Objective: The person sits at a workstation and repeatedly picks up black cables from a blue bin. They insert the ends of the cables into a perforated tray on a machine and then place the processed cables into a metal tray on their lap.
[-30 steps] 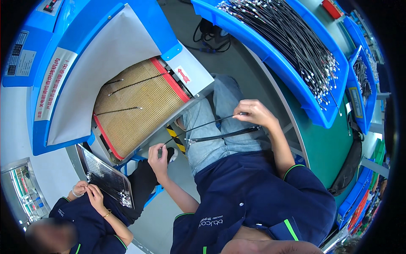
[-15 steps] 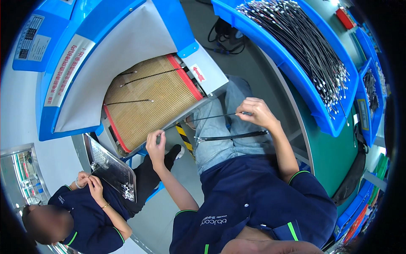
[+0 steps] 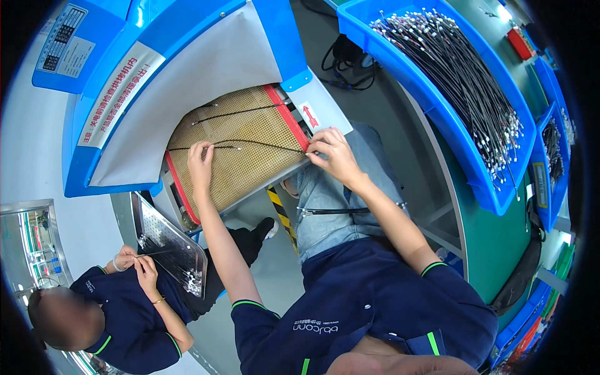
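A thin black cable (image 3: pixel 269 144) stretches across a tan mesh conveyor belt (image 3: pixel 250 172). At its right end my right hand (image 3: pixel 333 155) pinches it by the belt's red edge. My left hand (image 3: pixel 200 165) is closed on its other end over the middle of the belt. Close by that hand lies another black cable (image 3: pixel 232 148), partly hidden by the fingers. Farther back on the belt rests a black cable (image 3: pixel 234 114), with a shorter piece (image 3: pixel 209 105) showing under the white curtain. Across my lap lies a small bundle of black cables (image 3: pixel 350 210).
A blue machine (image 3: pixel 81 169) with a white curtain (image 3: pixel 187 81) covers the belt's far side. At right, a blue bin (image 3: pixel 431 134) full of black cables stands on a green table (image 3: pixel 484 244). At left, a seated co-worker (image 3: pixel 134 300) handles a cable beside a metal tray (image 3: pixel 200 275).
Both hands have moved forward and left, carrying the cable from above my lap to over the belt. The lap bundle stays. My view has shifted slightly.
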The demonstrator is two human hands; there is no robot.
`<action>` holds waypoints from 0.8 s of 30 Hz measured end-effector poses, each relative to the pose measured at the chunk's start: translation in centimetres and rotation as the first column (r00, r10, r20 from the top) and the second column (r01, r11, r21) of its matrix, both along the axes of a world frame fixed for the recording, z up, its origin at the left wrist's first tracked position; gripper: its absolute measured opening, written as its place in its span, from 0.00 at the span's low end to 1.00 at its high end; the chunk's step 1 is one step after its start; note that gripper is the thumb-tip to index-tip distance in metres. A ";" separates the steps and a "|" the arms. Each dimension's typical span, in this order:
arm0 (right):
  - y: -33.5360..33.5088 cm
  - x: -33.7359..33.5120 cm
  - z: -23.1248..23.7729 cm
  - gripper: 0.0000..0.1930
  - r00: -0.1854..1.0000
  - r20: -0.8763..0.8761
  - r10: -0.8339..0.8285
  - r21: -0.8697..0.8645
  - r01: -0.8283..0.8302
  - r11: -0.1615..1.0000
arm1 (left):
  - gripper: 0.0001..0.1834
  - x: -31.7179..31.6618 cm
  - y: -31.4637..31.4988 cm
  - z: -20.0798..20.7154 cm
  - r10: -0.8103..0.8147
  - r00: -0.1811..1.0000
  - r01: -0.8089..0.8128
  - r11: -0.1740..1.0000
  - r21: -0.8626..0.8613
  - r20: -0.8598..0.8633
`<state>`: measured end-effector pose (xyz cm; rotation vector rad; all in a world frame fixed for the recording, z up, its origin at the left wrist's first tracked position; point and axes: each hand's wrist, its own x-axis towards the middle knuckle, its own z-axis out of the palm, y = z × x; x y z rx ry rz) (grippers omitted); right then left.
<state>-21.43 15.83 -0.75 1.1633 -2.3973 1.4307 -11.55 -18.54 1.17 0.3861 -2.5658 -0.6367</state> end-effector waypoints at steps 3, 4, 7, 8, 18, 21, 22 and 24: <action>-1.2 -0.1 -0.7 0.05 0.999 -0.008 -0.044 0.045 0.045 0.998 | 0.07 -1.1 -1.3 -0.7 -0.035 0.999 0.035 0.999 -0.019 0.033; -1.4 -0.1 -0.8 0.05 0.998 -0.018 -0.059 0.060 0.060 0.996 | 0.08 -1.3 -1.6 -0.9 -0.037 0.998 0.038 0.999 -0.021 0.053; -1.9 0.0 -0.8 0.06 0.995 -0.043 -0.087 0.095 0.090 0.991 | 0.08 -1.5 -2.7 -1.7 -0.031 0.993 0.029 0.999 0.014 0.116; -2.0 0.0 -0.9 0.07 0.995 -0.047 -0.090 0.100 0.095 0.991 | 0.08 -1.7 -2.8 -1.7 -0.029 0.990 0.025 0.999 0.033 0.138; 1.6 0.9 0.5 0.10 0.999 -0.013 -0.049 -0.016 0.049 0.999 | 0.13 -0.8 0.2 1.6 0.036 0.999 -0.036 0.997 -0.068 -0.002; 5.7 2.0 -0.2 0.09 0.980 0.193 0.039 0.165 -0.071 0.984 | 0.12 1.2 4.9 2.3 0.047 0.994 -0.049 0.999 -0.015 -0.094; 7.1 2.4 -0.4 0.10 0.959 0.273 0.070 0.244 -0.140 0.960 | 0.12 2.0 6.6 1.9 0.036 0.995 -0.033 0.999 0.031 -0.089; 9.6 3.7 -1.7 0.10 0.929 0.339 0.147 0.406 -0.285 0.868 | 0.12 3.7 10.2 1.3 0.017 0.997 -0.008 0.993 0.120 -0.077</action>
